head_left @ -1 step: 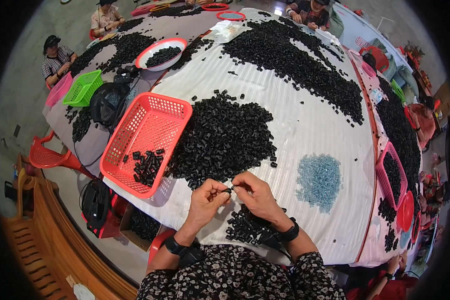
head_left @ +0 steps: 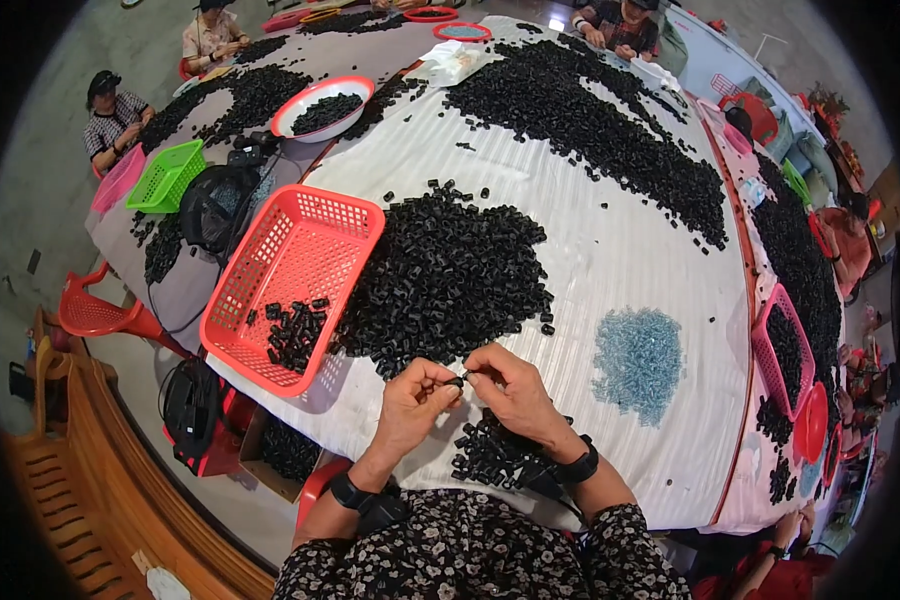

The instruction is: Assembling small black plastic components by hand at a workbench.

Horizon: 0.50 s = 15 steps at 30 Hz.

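My left hand (head_left: 415,405) pinches a small black plastic part (head_left: 456,381) between thumb and fingers. Against its right end, the thumb and fingertips of my right hand (head_left: 517,395) are closed; whether they grip the same part or a smaller piece is hidden. Just beyond both hands spreads a big heap of black plastic parts (head_left: 440,275). A smaller black pile (head_left: 500,452) lies under my right forearm, close to my body. To the right is a patch of small clear bluish pieces (head_left: 638,365). A red slotted basket (head_left: 300,245) at the left holds some black parts.
The white-covered table (head_left: 590,270) carries another long black heap (head_left: 580,110) farther off. A white bowl with a red rim (head_left: 355,118), a green basket (head_left: 167,175) and a black fan (head_left: 213,208) stand at the left. A pink basket (head_left: 782,350) is at the right. Several people sit around.
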Tool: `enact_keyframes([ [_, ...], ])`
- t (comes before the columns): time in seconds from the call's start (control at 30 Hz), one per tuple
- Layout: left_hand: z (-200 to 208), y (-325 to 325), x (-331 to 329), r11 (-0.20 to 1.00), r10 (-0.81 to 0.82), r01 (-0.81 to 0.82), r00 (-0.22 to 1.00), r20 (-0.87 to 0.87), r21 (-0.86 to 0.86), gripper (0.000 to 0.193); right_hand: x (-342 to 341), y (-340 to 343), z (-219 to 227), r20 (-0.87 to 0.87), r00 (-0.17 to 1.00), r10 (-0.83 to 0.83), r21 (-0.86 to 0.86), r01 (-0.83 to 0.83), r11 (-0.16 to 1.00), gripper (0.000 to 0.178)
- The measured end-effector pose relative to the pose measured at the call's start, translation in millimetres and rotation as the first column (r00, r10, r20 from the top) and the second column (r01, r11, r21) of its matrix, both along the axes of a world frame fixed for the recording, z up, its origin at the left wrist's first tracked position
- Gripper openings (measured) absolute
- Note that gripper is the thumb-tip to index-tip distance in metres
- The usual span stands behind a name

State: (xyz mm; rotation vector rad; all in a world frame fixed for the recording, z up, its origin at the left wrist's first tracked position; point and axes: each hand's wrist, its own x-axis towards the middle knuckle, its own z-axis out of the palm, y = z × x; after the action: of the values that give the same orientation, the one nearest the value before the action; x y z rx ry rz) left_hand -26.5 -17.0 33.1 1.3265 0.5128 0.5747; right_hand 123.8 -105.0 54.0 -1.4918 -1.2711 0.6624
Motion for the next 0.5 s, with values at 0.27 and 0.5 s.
enact_keyframes([
  [0.27,-5,-2,0,0.998,0.043,-0.042,0.999,-0.026,0.051,0.01,-7,-3,6,-0.025,1.0,0.01,-0.066,-0.012,0.998,0.011],
  [0.5,-1,-11,5,0.987,0.11,-0.1,0.991,-0.07,0.127,0.007,-20,-7,-6,0.518,0.849,-0.105,0.199,0.0,0.98,0.026],
])
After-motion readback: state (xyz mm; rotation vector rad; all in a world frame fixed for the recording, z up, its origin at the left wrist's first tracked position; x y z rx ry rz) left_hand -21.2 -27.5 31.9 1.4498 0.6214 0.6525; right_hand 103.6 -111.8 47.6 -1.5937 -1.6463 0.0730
